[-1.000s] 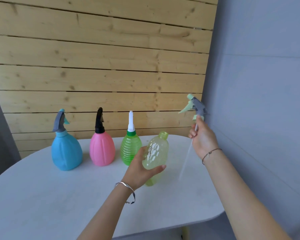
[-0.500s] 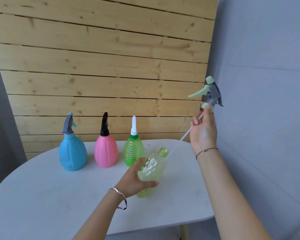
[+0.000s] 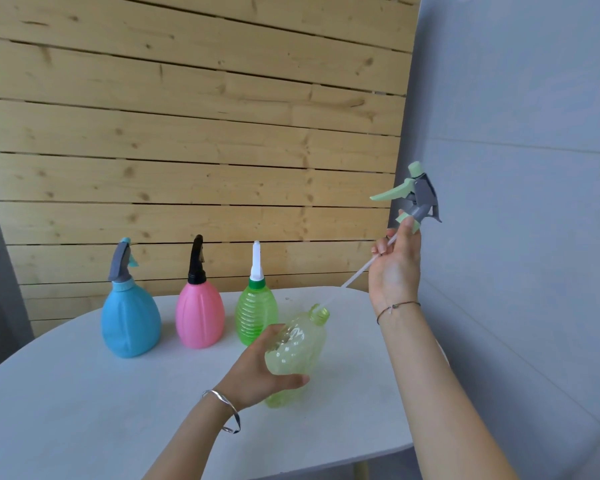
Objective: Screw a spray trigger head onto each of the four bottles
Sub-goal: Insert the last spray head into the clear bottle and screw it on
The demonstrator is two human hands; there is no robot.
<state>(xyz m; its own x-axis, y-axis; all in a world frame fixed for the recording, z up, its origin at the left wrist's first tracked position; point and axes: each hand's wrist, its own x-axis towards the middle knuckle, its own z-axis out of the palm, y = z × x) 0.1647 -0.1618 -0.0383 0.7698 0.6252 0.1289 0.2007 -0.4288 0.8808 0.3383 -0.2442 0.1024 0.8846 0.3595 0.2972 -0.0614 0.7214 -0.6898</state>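
At the white table [image 3: 84, 410], grips the tilted yellow-green bottle [image 3: 300, 355] round its body with the left hand [image 3: 257, 372]. Pinches the green-grey spray trigger head [image 3: 418, 195] at its collar with the right hand [image 3: 395, 271], higher right. Points the dip tube [image 3: 357, 273] down-left, tip at the bottle mouth. Behind, upright, heads fitted: blue bottle [image 3: 130, 323], pink bottle [image 3: 200, 317], green ribbed bottle [image 3: 255, 313].

Silver bangle [image 3: 234, 412] on left wrist; thin cord bracelet [image 3: 397, 305], perhaps beaded, right.

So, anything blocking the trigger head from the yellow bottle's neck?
Nothing visible. The white dip tube of the green-and-grey plastic spray trigger head reaches the open neck of the clear yellow-green plastic bottle.
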